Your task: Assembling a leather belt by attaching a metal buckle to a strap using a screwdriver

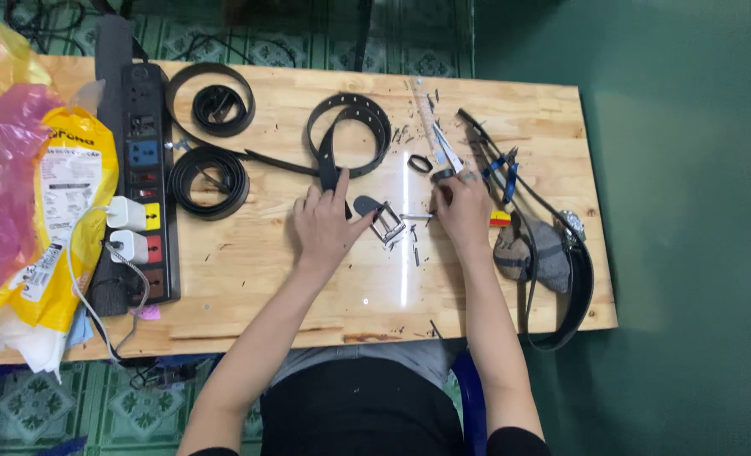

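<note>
Bright, even overhead light; a white streak of glare runs down the middle of the wooden table (249, 279). Shadows are soft and short. Focus is slightly soft throughout.

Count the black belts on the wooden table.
5: a small coil top left, a larger coil below it, a looped belt at centre under the left hand, two belts along the right edge; overlaps may hide more.

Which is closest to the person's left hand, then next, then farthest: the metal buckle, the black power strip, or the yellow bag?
From the left hand, in the head view:
1. Metal buckle: just right of the hand, by the fingertips.
2. Black power strip: further off, on the table's left part.
3. Yellow bag: farthest, past the strip at the left edge.
</note>
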